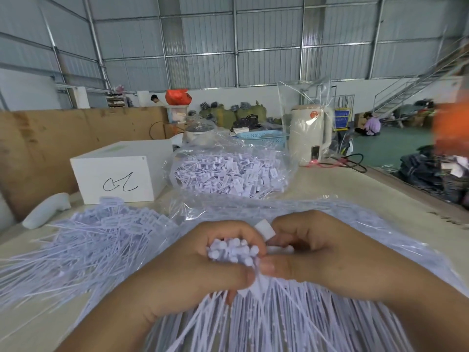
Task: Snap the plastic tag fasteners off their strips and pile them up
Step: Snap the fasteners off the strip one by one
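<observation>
Orange object (pixel 450 123) at right edge blurred; fastener tails (pixel 279 326) cut off below.

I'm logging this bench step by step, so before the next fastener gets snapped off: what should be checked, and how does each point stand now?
1. Left hand grips the bunch of fasteners: ok.
2. Right hand pinches at the bunch's heads: ok; which single piece it holds, cannot tell.
3. Tails fan toward the person, untangled: cannot tell.
4. Loose pile on the left has room for more: ok.
5. Clear bag of fasteners sits behind, away from the hands: ok.
6. White box stands apart from the pile: ok.
</observation>
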`<state>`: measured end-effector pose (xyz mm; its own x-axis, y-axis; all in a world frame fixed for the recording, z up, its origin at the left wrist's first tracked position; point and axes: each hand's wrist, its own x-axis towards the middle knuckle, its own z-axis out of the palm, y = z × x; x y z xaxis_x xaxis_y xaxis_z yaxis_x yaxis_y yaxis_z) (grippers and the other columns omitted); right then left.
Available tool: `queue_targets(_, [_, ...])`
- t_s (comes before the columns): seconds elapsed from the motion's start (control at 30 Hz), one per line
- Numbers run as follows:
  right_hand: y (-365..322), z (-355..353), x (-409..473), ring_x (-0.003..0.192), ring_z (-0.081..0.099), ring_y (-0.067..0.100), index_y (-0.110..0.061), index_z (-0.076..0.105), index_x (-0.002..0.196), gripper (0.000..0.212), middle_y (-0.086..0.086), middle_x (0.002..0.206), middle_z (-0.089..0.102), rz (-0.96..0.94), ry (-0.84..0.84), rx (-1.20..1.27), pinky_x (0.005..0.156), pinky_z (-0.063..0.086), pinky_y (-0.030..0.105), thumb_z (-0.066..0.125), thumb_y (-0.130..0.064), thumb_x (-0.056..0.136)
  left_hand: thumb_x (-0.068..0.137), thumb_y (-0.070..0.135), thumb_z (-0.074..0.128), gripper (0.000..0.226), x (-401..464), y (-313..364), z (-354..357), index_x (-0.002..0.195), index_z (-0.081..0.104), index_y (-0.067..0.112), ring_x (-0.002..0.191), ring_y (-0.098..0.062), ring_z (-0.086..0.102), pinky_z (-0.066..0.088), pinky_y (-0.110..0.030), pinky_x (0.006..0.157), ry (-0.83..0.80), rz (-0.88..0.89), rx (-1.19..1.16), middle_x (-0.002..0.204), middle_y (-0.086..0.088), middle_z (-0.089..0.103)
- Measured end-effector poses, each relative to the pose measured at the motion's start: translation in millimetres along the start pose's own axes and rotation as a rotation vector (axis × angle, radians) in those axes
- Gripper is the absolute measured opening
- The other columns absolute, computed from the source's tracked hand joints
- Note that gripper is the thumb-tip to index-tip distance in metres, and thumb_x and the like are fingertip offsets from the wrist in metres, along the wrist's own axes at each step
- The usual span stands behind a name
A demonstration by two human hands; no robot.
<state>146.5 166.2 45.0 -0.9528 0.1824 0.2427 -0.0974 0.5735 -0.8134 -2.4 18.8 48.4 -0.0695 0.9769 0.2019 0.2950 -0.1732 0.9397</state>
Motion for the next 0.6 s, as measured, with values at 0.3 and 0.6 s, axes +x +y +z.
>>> queue_targets(0.3, [7.3, 0.0, 2.3, 0.062, 0.046, 0.013, -0.024, 0.071, 0.084, 0.012, 0.002, 0.066, 0.054, 0.022, 0.036, -0.038, 0.062, 0.036, 0.033, 0.067, -0.035, 0.086, 0.064, 0.017, 0.077, 0.011, 1.1, -6.0, 4.3, 0.071, 0.068, 0.021, 0.053, -0.006, 0.052, 0.045, -0.020, 0.046, 0.124, 0.013, -0.065, 0.064, 0.003, 0.059])
queue_targets(0.6, [3.6, 19.3, 8.6, 0.041, 0.032, 0.002, -0.024, 0.060, 0.064, 0.026, -0.013, 0.044, 0.038, -0.026, 0.344, -0.050, 0.043, 0.026, 0.013, 0.070, -0.027, 0.088, 0.068, 0.016, 0.068, 0.011, 6.4, -4.3, 17.9, 0.059, 0.067, 0.022, 0.041, -0.007, 0.048, 0.040, -0.016, 0.040, 0.446, 0.152, -0.118, 0.052, 0.002, 0.055])
